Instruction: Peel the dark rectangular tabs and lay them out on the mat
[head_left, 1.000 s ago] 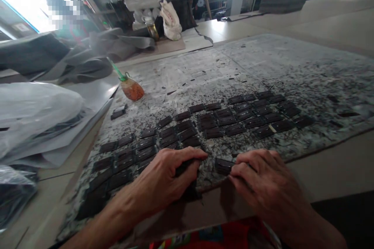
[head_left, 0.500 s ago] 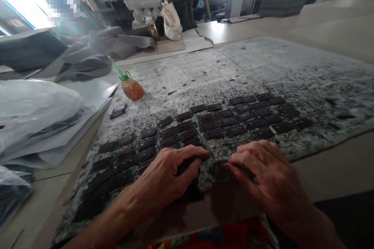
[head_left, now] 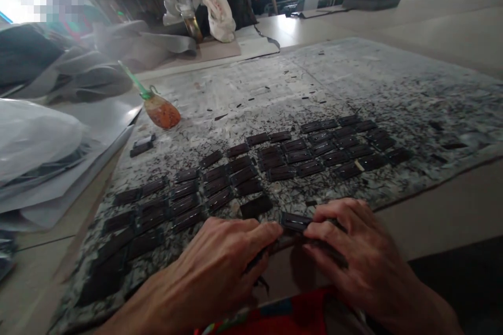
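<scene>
Rows of dark glossy rectangular pieces [head_left: 271, 174] lie on a speckled, glue-stained board [head_left: 396, 94]. My left hand [head_left: 212, 267] rests at the board's near edge, its fingers curled over a dark strip [head_left: 267, 251] that is mostly hidden. My right hand [head_left: 353, 251] sits just to the right, its fingertips pressing on a dark strip [head_left: 324, 247]. Between the hands, one dark rectangular piece [head_left: 294, 222] touches my right fingers. Another loose piece [head_left: 256, 207] lies just beyond my left fingertips.
A jar of orange liquid [head_left: 162, 113] with a green-handled brush [head_left: 131, 79] stands left on the board. A small stack of pieces [head_left: 141, 146] lies near it. Plastic-wrapped sheets [head_left: 35, 141] sit far left; a person [head_left: 51, 5] stands beyond.
My left hand has drawn back toward me and uncovered a dark piece. My right fingers now reach the piece between my hands. The whole view has shifted slightly left and up.
</scene>
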Tool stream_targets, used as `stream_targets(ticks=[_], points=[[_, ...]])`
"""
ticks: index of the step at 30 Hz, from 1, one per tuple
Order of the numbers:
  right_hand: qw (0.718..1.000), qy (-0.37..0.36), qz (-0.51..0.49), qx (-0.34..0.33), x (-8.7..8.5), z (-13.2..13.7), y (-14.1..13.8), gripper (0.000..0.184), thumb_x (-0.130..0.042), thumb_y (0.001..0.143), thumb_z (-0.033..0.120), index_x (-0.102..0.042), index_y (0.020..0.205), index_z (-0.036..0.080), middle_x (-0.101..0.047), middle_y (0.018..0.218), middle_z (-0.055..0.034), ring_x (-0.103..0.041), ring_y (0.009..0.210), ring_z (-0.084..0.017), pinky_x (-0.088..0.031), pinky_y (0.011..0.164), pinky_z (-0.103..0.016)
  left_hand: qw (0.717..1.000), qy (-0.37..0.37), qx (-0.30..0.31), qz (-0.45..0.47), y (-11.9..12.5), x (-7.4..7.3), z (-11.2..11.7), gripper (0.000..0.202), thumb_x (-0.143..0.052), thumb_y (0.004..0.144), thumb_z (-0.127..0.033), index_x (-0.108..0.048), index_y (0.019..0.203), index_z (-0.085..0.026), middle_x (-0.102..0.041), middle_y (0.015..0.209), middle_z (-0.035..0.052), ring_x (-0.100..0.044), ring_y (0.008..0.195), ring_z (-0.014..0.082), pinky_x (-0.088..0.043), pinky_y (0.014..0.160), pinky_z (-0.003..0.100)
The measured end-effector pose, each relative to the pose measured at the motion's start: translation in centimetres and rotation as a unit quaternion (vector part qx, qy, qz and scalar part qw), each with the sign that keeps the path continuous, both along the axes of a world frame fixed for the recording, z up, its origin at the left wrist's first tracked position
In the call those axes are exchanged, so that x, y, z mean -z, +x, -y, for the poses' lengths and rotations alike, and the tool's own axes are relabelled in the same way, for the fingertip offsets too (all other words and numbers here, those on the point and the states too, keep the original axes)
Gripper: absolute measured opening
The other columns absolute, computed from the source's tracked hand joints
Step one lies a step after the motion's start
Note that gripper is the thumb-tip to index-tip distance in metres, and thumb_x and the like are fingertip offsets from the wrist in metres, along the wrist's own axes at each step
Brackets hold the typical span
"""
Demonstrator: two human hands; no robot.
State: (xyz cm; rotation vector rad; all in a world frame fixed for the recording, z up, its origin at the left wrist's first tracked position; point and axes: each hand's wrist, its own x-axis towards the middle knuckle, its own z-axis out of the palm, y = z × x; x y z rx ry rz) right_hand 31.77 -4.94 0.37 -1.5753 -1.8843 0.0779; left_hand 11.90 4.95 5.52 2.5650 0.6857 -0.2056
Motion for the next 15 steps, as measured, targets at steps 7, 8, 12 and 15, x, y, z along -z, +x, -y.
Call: stream_targets(ticks=[7,8,12,15], points=[[1.000,0.004,0.017,0.002,0.0,0.1,-0.1,0.009,-0.058,0.083,0.017,-0.065,0.085,0.023,-0.062,0.090,-0.0042,-0.054,0.088,-0.020,-0.042,0.081,-0.038,0.999,0.000,0.035,-0.026,0.6,0.3,-0.1,0.025,-0.039,0.091,-0.014,-0.056,0.107,-0.024,-0.065,0.083,-0.0005,-0.060,0.069,0.0140,-0.039,0.061,0.022],[1.000,0.004,0.016,0.001,0.0,0.3,0.1,0.009,-0.060,0.083,0.017,-0.065,0.086,0.023,-0.061,0.091,-0.0042,-0.054,0.089,-0.021,-0.043,0.081,-0.039,0.999,-0.003,0.032,-0.025,0.6,0.4,-0.1,0.024,-0.039,0.091,-0.014,-0.056,0.106,-0.024,-0.064,0.082,-0.0007,-0.059,0.068,0.0134,-0.038,0.060,0.022],[0.999,0.047,0.010,0.009,0.0,2.3,2.0,0.023,-0.064,0.078,0.018,-0.060,0.100,0.026,-0.057,0.095,-0.0055,-0.053,0.094,-0.026,-0.045,0.082,-0.043,0.999,0.002,0.032,-0.025,0.5,0.5,0.0,0.026,-0.039,0.091,-0.014,-0.055,0.108,-0.024,-0.065,0.083,-0.0002,-0.060,0.068,0.0133,-0.039,0.060,0.022],[0.989,0.103,-0.009,0.101,0.0,3.9,3.5,0.035,-0.059,0.076,0.010,-0.056,0.103,0.032,-0.056,0.096,-0.0058,-0.055,0.093,-0.029,-0.046,0.078,-0.045,0.999,0.016,0.027,-0.037,0.5,0.4,0.1,0.030,-0.040,0.089,-0.015,-0.055,0.112,-0.026,-0.067,0.085,-0.0004,-0.064,0.073,0.0161,-0.042,0.062,0.024]])
